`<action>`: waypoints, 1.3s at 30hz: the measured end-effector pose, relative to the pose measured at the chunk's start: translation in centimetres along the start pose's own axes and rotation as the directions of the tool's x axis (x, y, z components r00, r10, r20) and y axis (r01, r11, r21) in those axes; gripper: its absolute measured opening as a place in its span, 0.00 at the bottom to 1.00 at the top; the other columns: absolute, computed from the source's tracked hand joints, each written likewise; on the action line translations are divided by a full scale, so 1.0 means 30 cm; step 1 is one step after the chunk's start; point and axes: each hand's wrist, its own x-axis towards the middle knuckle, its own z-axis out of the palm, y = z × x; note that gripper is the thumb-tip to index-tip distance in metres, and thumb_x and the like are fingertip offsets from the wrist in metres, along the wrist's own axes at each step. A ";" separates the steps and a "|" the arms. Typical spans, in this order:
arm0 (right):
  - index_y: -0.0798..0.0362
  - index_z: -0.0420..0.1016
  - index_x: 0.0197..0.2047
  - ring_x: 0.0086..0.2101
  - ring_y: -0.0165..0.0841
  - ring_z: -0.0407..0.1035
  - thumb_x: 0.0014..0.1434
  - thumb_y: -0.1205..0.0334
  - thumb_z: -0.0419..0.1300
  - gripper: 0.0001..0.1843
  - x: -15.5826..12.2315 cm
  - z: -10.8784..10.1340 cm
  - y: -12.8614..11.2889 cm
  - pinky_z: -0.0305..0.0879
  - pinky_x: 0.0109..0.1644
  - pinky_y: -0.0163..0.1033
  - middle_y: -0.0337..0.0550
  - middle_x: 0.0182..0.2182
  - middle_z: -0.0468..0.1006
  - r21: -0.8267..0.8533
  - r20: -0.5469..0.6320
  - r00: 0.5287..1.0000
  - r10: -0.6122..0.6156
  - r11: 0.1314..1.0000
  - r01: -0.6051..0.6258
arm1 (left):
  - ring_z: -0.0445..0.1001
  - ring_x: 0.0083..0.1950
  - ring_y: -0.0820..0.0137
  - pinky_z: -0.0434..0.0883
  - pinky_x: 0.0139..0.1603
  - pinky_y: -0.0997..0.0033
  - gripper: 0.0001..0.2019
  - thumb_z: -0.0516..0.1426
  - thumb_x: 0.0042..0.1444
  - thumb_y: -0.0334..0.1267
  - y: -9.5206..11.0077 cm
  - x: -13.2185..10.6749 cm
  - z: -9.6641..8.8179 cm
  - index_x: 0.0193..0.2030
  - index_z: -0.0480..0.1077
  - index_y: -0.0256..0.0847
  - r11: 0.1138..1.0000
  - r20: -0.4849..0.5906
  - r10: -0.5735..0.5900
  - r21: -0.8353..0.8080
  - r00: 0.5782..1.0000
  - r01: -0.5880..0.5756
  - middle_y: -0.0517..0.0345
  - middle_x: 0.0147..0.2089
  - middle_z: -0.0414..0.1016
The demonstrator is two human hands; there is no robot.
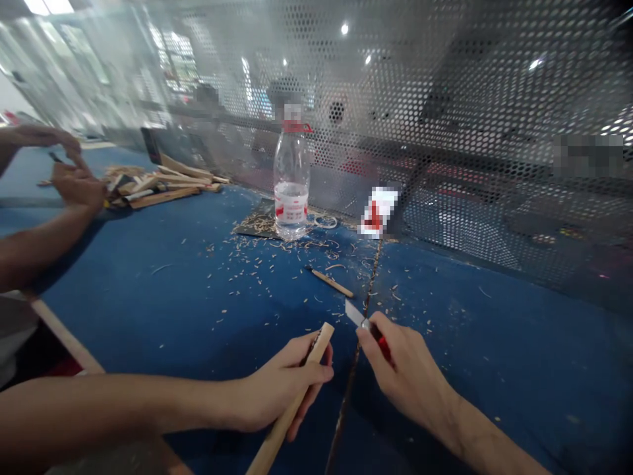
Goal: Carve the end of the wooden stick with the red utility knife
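My left hand [291, 379] is wrapped round a pale wooden stick [279, 432], which slants up and away from me. Dark marks show along the stick's side near its far end. In my right hand [405, 366] is a utility knife [368, 324] with a red part on its handle; its bare blade points up and left, apart from the stick. Just beyond the blade a thin wooden stick with a dark tip [331, 282] lies on the blue table [188, 290]. Wood shavings are scattered around it.
A clear plastic bottle [291, 178] stands by a dark sheet [254, 227] strewn with shavings. Behind it rises a perforated metal screen [445, 119]. Wood pieces [168, 188] are heaped at the back left, beside another person's hands [74, 171]. A seam runs across the table.
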 end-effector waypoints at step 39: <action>0.45 0.60 0.30 0.15 0.29 0.60 0.77 0.51 0.41 0.23 0.017 0.020 0.155 0.48 0.23 0.36 0.30 0.17 0.65 -0.138 -0.034 0.991 -0.133 0.982 0.127 | 0.50 0.17 0.76 0.53 0.10 0.82 0.20 0.60 0.53 0.59 -0.023 -0.050 -0.001 0.36 0.58 0.48 0.995 -0.130 -0.084 0.041 0.988 0.090 0.74 0.16 0.54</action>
